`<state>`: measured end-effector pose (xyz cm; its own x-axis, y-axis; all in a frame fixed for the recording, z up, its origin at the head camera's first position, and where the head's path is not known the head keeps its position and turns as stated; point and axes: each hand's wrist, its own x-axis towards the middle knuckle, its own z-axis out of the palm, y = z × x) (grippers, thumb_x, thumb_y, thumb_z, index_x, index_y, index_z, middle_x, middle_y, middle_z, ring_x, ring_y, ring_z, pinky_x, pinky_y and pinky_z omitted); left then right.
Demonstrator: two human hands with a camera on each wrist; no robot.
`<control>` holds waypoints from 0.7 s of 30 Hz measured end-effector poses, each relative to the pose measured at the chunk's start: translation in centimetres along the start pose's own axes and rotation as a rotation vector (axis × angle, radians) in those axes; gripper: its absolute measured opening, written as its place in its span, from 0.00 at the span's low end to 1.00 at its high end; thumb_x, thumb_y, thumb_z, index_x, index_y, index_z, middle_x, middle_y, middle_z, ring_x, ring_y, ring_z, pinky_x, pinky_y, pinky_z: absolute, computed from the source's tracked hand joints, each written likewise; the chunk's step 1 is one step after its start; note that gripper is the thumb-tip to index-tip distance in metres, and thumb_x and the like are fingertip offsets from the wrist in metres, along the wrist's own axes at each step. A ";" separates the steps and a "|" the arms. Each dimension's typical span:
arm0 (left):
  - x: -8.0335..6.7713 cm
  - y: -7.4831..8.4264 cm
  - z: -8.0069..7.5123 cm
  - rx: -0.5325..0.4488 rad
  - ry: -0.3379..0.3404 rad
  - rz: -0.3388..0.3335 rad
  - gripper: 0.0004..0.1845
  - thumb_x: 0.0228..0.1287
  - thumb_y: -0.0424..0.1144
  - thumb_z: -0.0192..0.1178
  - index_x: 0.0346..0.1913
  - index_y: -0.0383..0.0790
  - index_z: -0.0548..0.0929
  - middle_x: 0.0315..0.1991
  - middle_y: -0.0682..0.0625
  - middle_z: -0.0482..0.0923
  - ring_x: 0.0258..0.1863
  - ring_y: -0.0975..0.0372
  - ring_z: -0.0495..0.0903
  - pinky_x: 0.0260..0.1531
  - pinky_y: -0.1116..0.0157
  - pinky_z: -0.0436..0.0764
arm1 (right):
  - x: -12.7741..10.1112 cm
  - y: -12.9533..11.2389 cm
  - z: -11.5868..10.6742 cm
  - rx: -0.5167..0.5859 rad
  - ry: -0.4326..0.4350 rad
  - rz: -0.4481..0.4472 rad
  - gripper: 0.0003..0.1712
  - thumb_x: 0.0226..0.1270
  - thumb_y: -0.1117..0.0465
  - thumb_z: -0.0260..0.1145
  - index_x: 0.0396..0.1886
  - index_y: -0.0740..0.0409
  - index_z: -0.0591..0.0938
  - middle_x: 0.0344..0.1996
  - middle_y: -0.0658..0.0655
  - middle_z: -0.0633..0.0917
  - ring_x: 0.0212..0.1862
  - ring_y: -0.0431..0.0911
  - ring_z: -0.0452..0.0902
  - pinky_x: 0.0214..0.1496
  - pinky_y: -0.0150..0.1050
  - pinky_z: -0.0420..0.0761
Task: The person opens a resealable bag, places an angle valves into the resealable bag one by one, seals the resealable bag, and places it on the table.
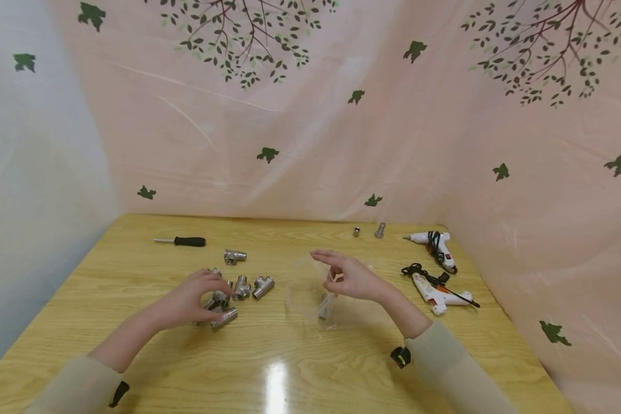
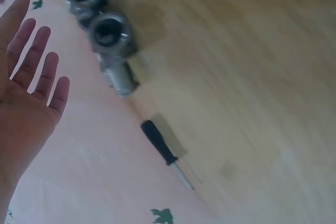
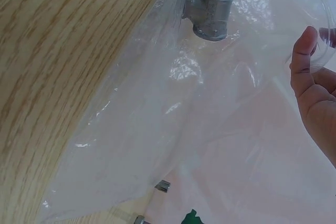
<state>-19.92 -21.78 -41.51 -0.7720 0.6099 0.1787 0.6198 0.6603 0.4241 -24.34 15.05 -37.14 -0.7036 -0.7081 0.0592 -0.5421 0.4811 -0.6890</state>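
My right hand (image 1: 354, 278) pinches the edge of a clear plastic bag (image 3: 126, 135) between thumb and finger, its mouth spread in a loop. Inside the bag lies one silver threaded tee fitting (image 3: 212, 9). Over a cluster of similar metal tee fittings (image 1: 225, 318) hovers my left hand (image 1: 196, 296), its fingers spread and relaxed. It partly hides several of them in the head view. In the left wrist view no fitting (image 2: 111, 34) is in that hand's grasp. Two more tees (image 1: 263, 286) (image 1: 242, 287) lie just right of the cluster, and another (image 1: 235, 257) behind it.
A black-handled screwdriver (image 1: 190, 241) lies at the back left. Toward the back right are a small metal nut (image 1: 356, 232) and a bolt (image 1: 380, 230). Two white glue guns (image 1: 434, 244) (image 1: 437, 296) with black cords lie along the right side. Patterned fabric (image 1: 315, 184) hangs behind the table.
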 end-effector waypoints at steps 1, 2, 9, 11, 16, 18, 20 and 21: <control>-0.3 -0.4 0.1 0.010 -0.005 0.008 0.25 0.44 0.45 0.74 0.48 0.44 0.82 0.47 0.54 0.80 0.52 0.51 0.73 0.55 0.42 0.67 | 0.1 0.5 0.1 -0.003 0.002 -0.001 0.37 0.64 0.70 0.60 0.71 0.62 0.59 0.70 0.63 0.62 0.33 0.46 0.76 0.27 0.34 0.80; -0.5 -0.7 0.2 0.017 -0.013 0.015 0.25 0.43 0.45 0.74 0.48 0.44 0.82 0.47 0.53 0.80 0.52 0.50 0.73 0.55 0.42 0.67 | 0.1 0.8 0.1 -0.004 0.002 -0.003 0.37 0.64 0.69 0.60 0.71 0.61 0.60 0.70 0.62 0.62 0.33 0.45 0.76 0.27 0.34 0.80; -1.4 -1.7 0.7 0.040 -0.035 0.023 0.24 0.42 0.48 0.74 0.46 0.47 0.83 0.47 0.53 0.80 0.52 0.50 0.72 0.55 0.40 0.64 | 0.0 1.4 0.1 0.017 -0.002 -0.018 0.36 0.65 0.66 0.61 0.72 0.54 0.61 0.69 0.57 0.64 0.33 0.40 0.77 0.28 0.34 0.81; -1.3 -1.8 0.8 0.057 -0.026 0.025 0.24 0.41 0.48 0.74 0.45 0.47 0.83 0.47 0.53 0.80 0.51 0.50 0.73 0.55 0.40 0.64 | 0.0 1.4 0.1 0.020 -0.004 -0.019 0.36 0.65 0.66 0.60 0.72 0.54 0.61 0.69 0.57 0.64 0.33 0.39 0.77 0.28 0.34 0.81; -1.4 -1.8 1.0 0.097 -0.039 0.006 0.22 0.40 0.49 0.74 0.43 0.51 0.84 0.46 0.53 0.81 0.51 0.52 0.72 0.53 0.41 0.65 | -0.1 1.4 0.2 0.010 -0.001 -0.017 0.37 0.64 0.68 0.60 0.72 0.53 0.61 0.68 0.58 0.65 0.31 0.38 0.75 0.27 0.33 0.78; -1.4 -1.7 1.0 0.097 -0.050 0.000 0.22 0.41 0.49 0.74 0.43 0.52 0.84 0.46 0.53 0.81 0.50 0.52 0.72 0.52 0.40 0.65 | -0.1 1.4 0.2 0.002 0.003 -0.019 0.37 0.63 0.68 0.60 0.72 0.53 0.61 0.68 0.59 0.66 0.30 0.38 0.75 0.26 0.33 0.78; -1.3 -1.7 1.1 0.087 -0.061 -0.013 0.22 0.41 0.49 0.74 0.44 0.52 0.84 0.45 0.53 0.81 0.50 0.53 0.71 0.53 0.41 0.63 | -0.1 1.5 0.2 0.002 0.006 -0.020 0.37 0.63 0.69 0.60 0.72 0.54 0.62 0.68 0.58 0.66 0.30 0.38 0.75 0.25 0.33 0.78; -1.3 -1.7 1.1 0.079 -0.066 -0.017 0.22 0.40 0.48 0.74 0.44 0.52 0.84 0.45 0.54 0.81 0.50 0.53 0.71 0.53 0.41 0.63 | -0.1 1.5 0.2 0.000 0.007 -0.018 0.37 0.63 0.68 0.60 0.72 0.54 0.62 0.68 0.58 0.66 0.30 0.38 0.75 0.25 0.33 0.78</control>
<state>-19.83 -23.20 -43.42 -0.7729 0.6246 0.1120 0.6182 0.7012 0.3552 -25.01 15.72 -38.39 -0.6968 -0.7132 0.0764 -0.5546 0.4680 -0.6881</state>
